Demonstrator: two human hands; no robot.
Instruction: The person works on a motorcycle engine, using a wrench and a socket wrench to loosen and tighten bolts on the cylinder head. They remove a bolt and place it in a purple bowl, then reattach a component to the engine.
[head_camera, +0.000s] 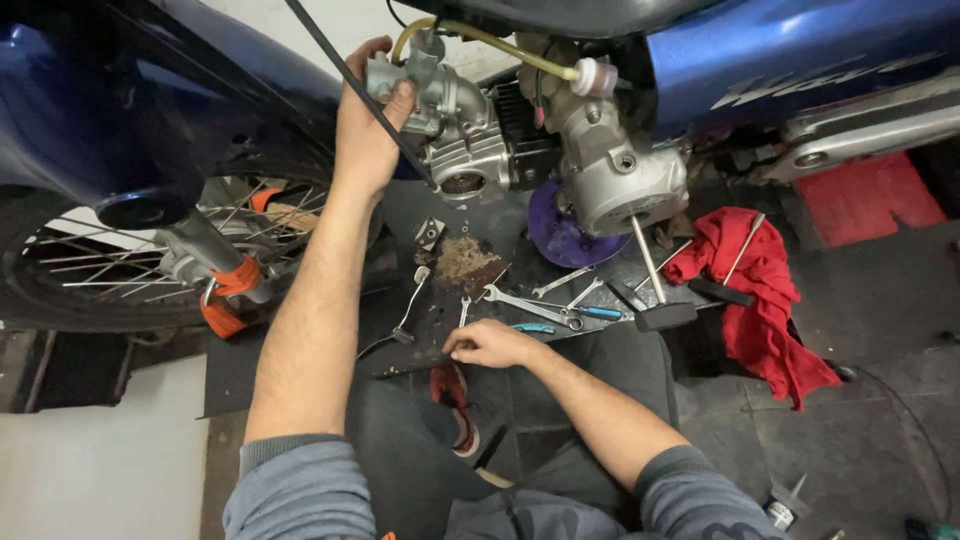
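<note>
The left hand (365, 125) is gripping the grey carburettor (425, 85) at the blue motorcycle's engine (600, 165). Below the engine, the right hand (492, 343) is resting curled, fingertips down, on the dark floor mat (300, 370) near scattered wrenches (530, 305), a red rag (760, 290) lying beside them on the concrete floor.

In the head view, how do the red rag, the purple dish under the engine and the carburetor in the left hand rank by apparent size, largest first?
1. Red rag, clearly largest.
2. Purple dish and carburetor: they look about alike. The engine hides part of the dish, and the left hand covers part of the carburetor, so I do not rank them.
</note>
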